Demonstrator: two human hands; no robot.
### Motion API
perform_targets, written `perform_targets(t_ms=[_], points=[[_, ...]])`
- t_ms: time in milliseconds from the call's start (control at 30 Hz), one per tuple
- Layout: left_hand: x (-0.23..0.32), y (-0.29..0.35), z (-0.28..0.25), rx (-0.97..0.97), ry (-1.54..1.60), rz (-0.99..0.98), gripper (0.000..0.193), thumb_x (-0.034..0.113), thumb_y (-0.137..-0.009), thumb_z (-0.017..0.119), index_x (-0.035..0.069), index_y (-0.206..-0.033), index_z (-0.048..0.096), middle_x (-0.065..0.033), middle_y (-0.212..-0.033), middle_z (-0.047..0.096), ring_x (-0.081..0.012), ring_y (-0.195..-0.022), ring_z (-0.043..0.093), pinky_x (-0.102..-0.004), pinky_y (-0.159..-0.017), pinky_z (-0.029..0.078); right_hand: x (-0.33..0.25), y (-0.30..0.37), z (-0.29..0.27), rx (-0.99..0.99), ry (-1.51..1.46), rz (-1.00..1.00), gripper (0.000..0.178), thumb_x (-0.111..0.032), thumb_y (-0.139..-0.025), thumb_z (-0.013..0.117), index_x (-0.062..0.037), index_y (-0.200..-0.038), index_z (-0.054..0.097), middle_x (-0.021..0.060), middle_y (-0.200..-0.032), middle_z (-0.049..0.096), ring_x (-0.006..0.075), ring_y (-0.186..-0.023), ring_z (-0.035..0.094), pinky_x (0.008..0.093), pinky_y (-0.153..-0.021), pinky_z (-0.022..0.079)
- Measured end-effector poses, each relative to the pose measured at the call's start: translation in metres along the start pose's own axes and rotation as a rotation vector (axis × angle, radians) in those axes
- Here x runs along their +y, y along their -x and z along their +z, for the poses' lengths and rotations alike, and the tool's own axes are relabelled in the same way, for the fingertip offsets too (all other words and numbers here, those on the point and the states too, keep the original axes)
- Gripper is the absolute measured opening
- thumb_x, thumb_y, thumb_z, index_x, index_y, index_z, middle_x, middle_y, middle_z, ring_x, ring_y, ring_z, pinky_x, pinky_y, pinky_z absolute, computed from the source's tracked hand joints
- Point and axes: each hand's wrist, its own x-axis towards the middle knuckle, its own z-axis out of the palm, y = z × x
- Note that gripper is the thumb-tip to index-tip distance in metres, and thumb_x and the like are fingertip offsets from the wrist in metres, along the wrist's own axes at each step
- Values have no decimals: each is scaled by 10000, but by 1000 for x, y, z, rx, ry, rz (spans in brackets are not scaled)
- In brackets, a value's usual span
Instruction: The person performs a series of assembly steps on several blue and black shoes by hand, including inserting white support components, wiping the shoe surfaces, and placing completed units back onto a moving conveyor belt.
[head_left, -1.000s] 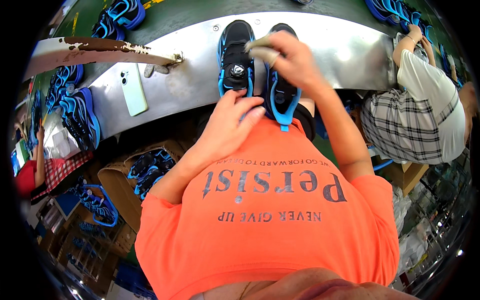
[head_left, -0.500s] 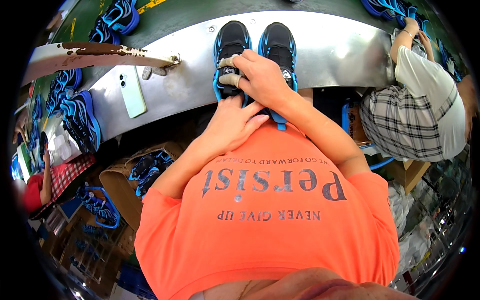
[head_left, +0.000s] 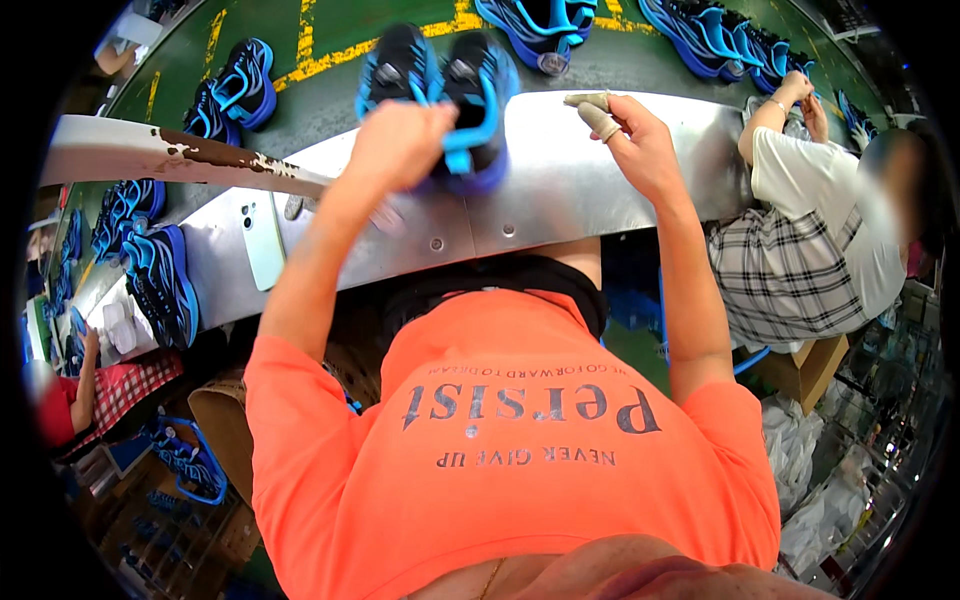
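A pair of black and blue sneakers (head_left: 480, 100) is tilted over the far edge of the metal worktop (head_left: 560, 200), slightly blurred by motion. My left hand (head_left: 400, 145) is closed round the heel part of the pair; its fingertips are partly hidden. To the right, my right hand (head_left: 640, 145) is raised over the worktop, apart from the sneakers. Pale finger cots cover two of its fingers, which stretch toward the left with nothing between them.
Beyond the worktop runs a green surface (head_left: 330, 95) with yellow lines and more sneakers (head_left: 540, 35). A chipped white metal bar (head_left: 210, 165) crosses on the left, near a pale green phone (head_left: 262, 245). A co-worker in a plaid skirt (head_left: 780, 285) sits at right.
The sneaker pair has gone from the worktop toward the green surface, carried by my left hand. My right hand has come off the sneakers and moved right.
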Motion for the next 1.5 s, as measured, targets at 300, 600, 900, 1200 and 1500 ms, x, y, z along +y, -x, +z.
perform_targets(t_ms=[300,600,900,1200,1500], points=[[-16,-25,36,388,361,95,216,239,-891,587,59,-989,657,-167,-999,647,-357,-957,599,-445,-838,475,45,-114,-10,-10,837,-328,578,-504,-683,786,-275,-1196,650,251,-1313,480,414,-1238,425,476,-1020,345],[34,60,72,-285,861,-333,332,269,-961,532,24,-1160,635,-123,-1055,658,-224,-953,623,-346,-826,490,81,-205,10,-270,990,-182,662,-503,-553,843,-151,-1101,718,174,-1127,593,394,-1076,507,432,-915,471],[60,63,51,249,1007,-463,692,331,-904,632,55,-1459,325,-189,-1373,428,-282,-1234,467,-376,-1017,403,5,-18,38,-451,422,-452,445,-372,-656,810,-112,-1001,706,172,-879,671,365,-847,597,413,-750,489],[58,140,85,22,848,-657,357,183,-917,525,-25,-1204,562,-172,-1048,676,-278,-986,659,-348,-871,491,-23,102,61,-805,338,-279,754,-44,-742,662,-137,-1436,384,93,-941,568,309,-896,521,415,-774,479],[40,56,19,517,323,-140,449,71,-792,695,81,-1222,568,-128,-1165,615,-293,-1033,592,-375,-874,474,-26,55,41,-113,384,-438,524,-38,-667,756,-85,-1167,606,85,-1026,597,305,-943,564,378,-830,479]])
